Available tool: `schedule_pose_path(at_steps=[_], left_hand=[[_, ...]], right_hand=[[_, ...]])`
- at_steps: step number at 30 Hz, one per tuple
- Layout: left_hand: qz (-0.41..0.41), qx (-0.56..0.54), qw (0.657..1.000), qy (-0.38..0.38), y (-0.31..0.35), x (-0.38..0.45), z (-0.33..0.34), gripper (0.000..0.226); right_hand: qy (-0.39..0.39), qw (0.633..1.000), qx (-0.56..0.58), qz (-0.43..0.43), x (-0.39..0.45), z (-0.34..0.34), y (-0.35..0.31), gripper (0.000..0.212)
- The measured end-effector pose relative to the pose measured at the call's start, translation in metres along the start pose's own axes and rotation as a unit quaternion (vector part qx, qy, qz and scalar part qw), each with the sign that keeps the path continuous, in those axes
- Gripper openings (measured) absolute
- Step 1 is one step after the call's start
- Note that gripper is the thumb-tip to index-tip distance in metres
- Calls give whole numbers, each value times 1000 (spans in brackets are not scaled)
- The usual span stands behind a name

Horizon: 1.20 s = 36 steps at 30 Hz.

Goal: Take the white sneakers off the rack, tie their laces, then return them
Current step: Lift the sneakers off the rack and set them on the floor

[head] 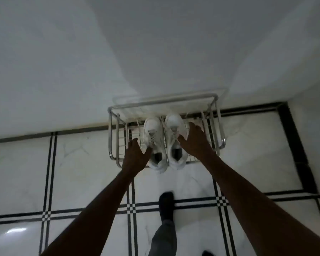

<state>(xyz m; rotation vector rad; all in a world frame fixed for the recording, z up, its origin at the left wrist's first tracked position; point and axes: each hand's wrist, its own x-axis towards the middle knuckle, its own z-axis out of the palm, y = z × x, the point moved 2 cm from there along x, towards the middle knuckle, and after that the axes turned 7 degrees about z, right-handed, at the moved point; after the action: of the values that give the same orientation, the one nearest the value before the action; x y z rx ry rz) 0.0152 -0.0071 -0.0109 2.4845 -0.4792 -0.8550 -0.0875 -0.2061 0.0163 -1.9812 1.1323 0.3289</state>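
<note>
Two white sneakers stand side by side on a chrome wire shoe rack (112, 126) against the wall, toes toward the wall, laces loose. My left hand (136, 156) hovers with fingers spread at the outer side of the left sneaker (153, 133), the thumb near its collar. My right hand (196, 141) lies spread against the outer side of the right sneaker (174, 126), thumb across its laces. Neither shoe is lifted off the rack.
The rack stands on a glossy white tiled floor (81, 163) with black line borders, close to a white wall (100, 61). My foot in a dark sock (166, 202) and a grey trouser leg are below the rack.
</note>
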Motion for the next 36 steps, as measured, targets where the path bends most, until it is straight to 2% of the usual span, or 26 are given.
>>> schedule_pose_path(at_steps=[3, 5, 9, 13, 15, 19, 21, 23, 29, 32, 36], left_hand=[[-64, -82, 994, -26, -34, 22, 37, 79], [-93, -155, 982, -49, -47, 22, 54, 69], [-87, -231, 969, -23, -59, 27, 71, 52], [-58, -252, 966, -14, -57, 23, 69, 47], [-45, -252, 967, 5, -55, 12, 67, 47], [0, -245, 968, 51, -56, -39, 76, 51], [29, -225, 971, 82, -63, -73, 88, 49], [51, -204, 971, 113, -79, -105, 109, 49], [13, -212, 970, 119, -132, -182, 199, 45], [-28, -187, 975, 115, -165, -197, 245, 48], [-65, -211, 972, 78, -223, -186, 315, 49]], right_hand=[[-8, 997, 8, 80, 23, 38, 32, 82], [-8, 993, 28, 114, 29, 57, 53, 88], [-85, 981, 105, 142, 38, 83, 79, 71], [-103, 979, 137, 109, 44, 85, 81, 49], [-95, 981, 137, 95, 36, 82, 79, 46], [-16, 993, 114, -10, -15, 79, 91, 51], [-5, 990, 135, -47, -48, 85, 111, 60], [-5, 986, 157, -48, -77, 97, 137, 66], [-3, 987, 161, -26, -141, 150, 224, 63], [-22, 990, 134, -20, -142, 190, 270, 58], [-35, 992, 124, -18, -119, 261, 333, 47]])
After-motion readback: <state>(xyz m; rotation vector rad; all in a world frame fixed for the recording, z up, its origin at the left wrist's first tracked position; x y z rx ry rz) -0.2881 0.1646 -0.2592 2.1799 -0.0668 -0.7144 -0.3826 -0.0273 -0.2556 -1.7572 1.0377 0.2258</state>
